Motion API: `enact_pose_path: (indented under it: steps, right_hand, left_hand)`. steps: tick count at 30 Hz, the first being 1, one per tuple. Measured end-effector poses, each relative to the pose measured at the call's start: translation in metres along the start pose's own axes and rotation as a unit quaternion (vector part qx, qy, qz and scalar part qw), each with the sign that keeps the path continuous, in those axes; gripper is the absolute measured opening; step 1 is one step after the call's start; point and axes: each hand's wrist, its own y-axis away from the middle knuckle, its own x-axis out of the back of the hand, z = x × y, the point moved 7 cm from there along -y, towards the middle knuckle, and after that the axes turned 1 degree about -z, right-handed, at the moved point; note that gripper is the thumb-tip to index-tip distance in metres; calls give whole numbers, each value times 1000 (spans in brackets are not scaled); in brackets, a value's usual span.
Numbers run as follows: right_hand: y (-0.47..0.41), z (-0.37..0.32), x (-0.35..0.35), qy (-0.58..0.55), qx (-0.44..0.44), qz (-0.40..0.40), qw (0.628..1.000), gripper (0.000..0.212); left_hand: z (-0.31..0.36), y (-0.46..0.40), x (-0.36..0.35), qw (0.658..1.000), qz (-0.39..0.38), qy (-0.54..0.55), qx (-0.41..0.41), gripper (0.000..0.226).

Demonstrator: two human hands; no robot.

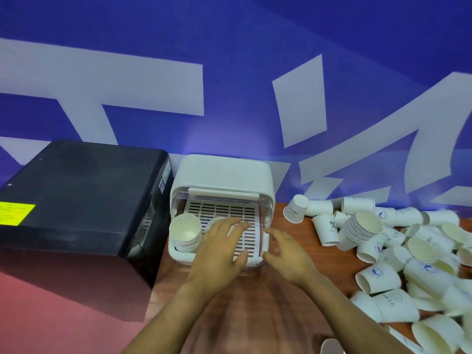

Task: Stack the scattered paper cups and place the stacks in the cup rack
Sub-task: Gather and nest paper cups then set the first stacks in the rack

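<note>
Resting open on the cup rack [222,175], both hands [224,241]; stack [185,233] left.

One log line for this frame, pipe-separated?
left hand over rack tray | right hand at rack's right edge | one cup stack racked | loose cups right

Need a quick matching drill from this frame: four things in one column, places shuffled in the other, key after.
Things:
1. white plastic cup rack
2. black box-shaped appliance
3. stack of white paper cups in the rack
4. pile of scattered white paper cups

Places:
A. right side of the wooden table
B. left front corner of the slatted tray
C. between the black appliance and the cup pile
D. far left, beside the rack

Pairs: 1-C, 2-D, 3-B, 4-A
</note>
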Motion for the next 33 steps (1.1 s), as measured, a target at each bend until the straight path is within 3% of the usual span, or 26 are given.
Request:
enact_pose_path:
  steps: [7, 14, 28, 33]
  right_hand:
    - [10, 62, 47, 13, -34, 42, 998, 56]
    - [-4, 122, 78, 64, -53, 24, 996, 61]
    - [-87, 171, 84, 197, -84, 10, 977, 65]
    - [-107, 183, 79, 244, -123, 0, 962, 65]
  left_hand:
    - [55, -27, -52, 998, -50, 19, -13, 53]
    - [88, -76, -115, 993, -114, -27, -14, 60]
    - [61, -181, -207, 962, -192, -139, 139, 71]
    - [46, -201, -237, 947, -226, -171, 148, 83]
